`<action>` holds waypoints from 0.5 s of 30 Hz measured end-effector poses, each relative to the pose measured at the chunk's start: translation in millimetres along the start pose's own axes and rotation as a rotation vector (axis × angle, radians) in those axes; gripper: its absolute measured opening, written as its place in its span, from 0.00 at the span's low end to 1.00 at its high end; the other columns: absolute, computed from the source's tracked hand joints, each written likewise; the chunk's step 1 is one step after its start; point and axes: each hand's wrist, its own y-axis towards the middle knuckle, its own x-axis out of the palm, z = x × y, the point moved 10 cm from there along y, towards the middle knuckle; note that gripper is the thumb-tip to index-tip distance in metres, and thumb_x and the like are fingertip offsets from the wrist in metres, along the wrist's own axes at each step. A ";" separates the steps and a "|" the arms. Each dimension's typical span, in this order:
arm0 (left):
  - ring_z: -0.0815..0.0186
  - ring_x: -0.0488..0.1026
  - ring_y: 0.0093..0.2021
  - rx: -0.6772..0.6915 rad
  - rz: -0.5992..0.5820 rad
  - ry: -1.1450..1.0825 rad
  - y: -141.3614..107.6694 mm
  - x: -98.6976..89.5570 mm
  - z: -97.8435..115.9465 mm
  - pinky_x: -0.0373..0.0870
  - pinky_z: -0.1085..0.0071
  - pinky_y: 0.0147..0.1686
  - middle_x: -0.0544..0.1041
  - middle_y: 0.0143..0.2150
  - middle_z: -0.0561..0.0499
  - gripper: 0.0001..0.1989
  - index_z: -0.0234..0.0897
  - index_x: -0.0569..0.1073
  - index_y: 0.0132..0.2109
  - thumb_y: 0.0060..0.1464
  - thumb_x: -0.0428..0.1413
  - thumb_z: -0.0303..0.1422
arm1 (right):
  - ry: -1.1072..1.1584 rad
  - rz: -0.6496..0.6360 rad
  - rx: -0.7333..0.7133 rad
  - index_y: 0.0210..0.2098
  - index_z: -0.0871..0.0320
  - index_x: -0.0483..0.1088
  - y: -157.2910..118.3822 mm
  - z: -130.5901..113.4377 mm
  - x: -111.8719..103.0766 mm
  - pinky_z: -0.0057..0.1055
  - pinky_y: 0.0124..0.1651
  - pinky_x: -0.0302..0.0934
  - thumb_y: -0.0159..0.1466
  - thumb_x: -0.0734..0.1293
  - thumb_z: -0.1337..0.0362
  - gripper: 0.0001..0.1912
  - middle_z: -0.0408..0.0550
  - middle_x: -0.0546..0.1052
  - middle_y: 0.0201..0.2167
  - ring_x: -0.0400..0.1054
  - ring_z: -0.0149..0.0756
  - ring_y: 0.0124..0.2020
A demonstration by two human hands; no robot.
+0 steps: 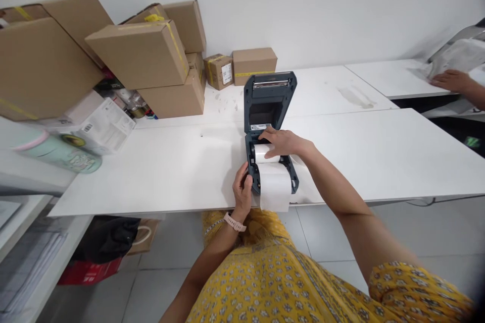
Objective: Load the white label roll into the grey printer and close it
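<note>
A dark label printer (pixel 248 149) sits at the table's front edge with its lid (pixel 270 103) raised. Inside it lies a white label roll (pixel 261 153), and a strip of label paper (pixel 275 186) runs from it over the front, hanging slightly past the edge. My left hand (pixel 242 191) grips the printer's left side, fingers curled along the casing. From the right, my right hand (pixel 282 142) reaches into the printer. Its thumb rests on the roll and its fingers bend over the back, partly hiding it.
Cardboard boxes (pixel 140 55) are stacked at the back left, beside a white box (pixel 100 123) and a mint bottle (pixel 62 149). Two smaller cartons (pixel 254 63) stand by the wall. At far right, another person's hand (pixel 452 82) touches a plastic-wrapped item (pixel 460 55).
</note>
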 end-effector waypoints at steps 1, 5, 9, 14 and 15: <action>0.50 0.73 0.67 -0.002 -0.002 0.003 0.0 0.2 0.2 0.70 0.55 0.66 0.76 0.67 0.39 0.31 0.39 0.76 0.64 0.64 0.55 0.54 | -0.013 0.016 0.016 0.65 0.53 0.68 -1.6 0.2 0.6 0.48 0.60 0.67 0.59 0.74 0.56 0.36 0.58 0.69 0.68 0.72 0.61 0.62; 0.51 0.73 0.67 0.001 -0.001 0.012 -0.1 -0.1 2.2 0.69 0.55 0.66 0.76 0.67 0.39 0.31 0.38 0.76 0.63 0.64 0.55 0.54 | -0.059 -0.038 -0.014 0.66 0.54 0.68 1.4 -2.6 19.1 0.56 0.67 0.59 0.58 0.75 0.52 0.38 0.59 0.76 0.63 0.71 0.64 0.62; 0.50 0.72 0.67 -0.015 0.008 0.010 0.0 -0.3 0.4 0.69 0.55 0.66 0.76 0.67 0.39 0.32 0.38 0.76 0.63 0.63 0.55 0.55 | -0.037 -0.113 -0.101 0.69 0.54 0.65 15.3 -5.3 28.4 0.59 0.75 0.47 0.55 0.75 0.49 0.46 0.55 0.75 0.65 0.66 0.64 0.67; 0.50 0.73 0.66 -0.006 0.005 0.000 0.6 0.4 -0.4 0.70 0.55 0.66 0.76 0.66 0.38 0.34 0.37 0.76 0.63 0.62 0.55 0.57 | 0.087 -0.103 -0.134 0.63 0.51 0.72 15.9 -3.2 5.7 0.60 0.63 0.64 0.44 0.79 0.52 0.47 0.53 0.79 0.59 0.67 0.69 0.63; 0.50 0.74 0.66 -0.005 0.002 -0.004 0.6 0.6 -0.3 0.70 0.55 0.65 0.77 0.66 0.38 0.34 0.37 0.76 0.63 0.62 0.55 0.57 | 0.137 -0.076 -0.161 0.62 0.50 0.73 10.4 -4.5 -3.3 0.60 0.63 0.65 0.44 0.80 0.53 0.45 0.53 0.80 0.58 0.68 0.68 0.62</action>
